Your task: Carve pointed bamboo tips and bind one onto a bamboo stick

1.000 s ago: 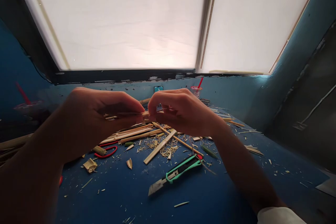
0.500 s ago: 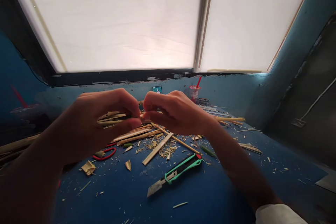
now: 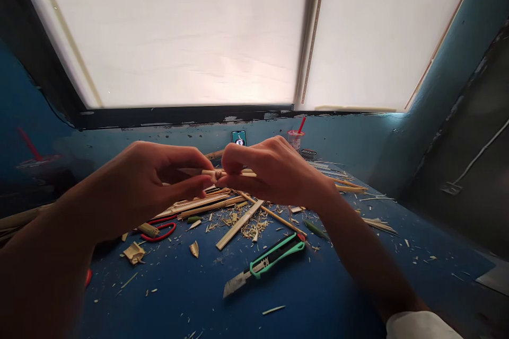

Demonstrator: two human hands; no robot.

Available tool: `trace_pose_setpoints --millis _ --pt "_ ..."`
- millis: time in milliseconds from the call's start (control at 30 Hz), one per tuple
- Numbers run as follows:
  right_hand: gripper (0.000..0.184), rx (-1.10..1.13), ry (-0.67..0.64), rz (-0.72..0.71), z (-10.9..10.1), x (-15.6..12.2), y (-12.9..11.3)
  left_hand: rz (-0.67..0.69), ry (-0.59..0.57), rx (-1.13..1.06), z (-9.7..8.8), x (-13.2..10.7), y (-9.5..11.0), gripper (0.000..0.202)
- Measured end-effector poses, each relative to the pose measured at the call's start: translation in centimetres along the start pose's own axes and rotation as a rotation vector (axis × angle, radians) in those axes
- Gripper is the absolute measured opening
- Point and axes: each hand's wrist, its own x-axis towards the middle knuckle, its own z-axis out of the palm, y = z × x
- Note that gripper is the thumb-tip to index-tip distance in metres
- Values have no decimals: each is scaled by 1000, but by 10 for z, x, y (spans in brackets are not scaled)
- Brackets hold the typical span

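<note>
Close together above the table, both hands pinch a thin bamboo stick that lies roughly level between them. A small wrapped or knotted spot shows on the stick where the fingertips meet; its material is too small to make out. My left hand closes thumb and index finger at the left of that spot. Thumb and curled index finger of my right hand grip just to the right of it. Below them on the table lie a flat bamboo strip and a green utility knife with its blade out.
Red-handled scissors lie under bamboo pieces on the left. Shavings are scattered over the blue table. Against the wall stand a phone and a plastic cup with a red straw. More strips lie at right.
The fingertips have parted slightly and the hands turned a little, so more of the stick and its wrapped spot shows. The things on the table lie as before.
</note>
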Motion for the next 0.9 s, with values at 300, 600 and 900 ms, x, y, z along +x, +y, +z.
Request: trace_pose_setpoints --millis 300,600,900 --pt "61 119 -72 20 1 0 6 74 9 89 3 -3 3 26" --pt "66 158 -145 37 1 4 3 -31 -92 -36 7 4 3 28" --pt "37 983 -352 218 0 4 16 77 68 -42 8 -2 17 12"
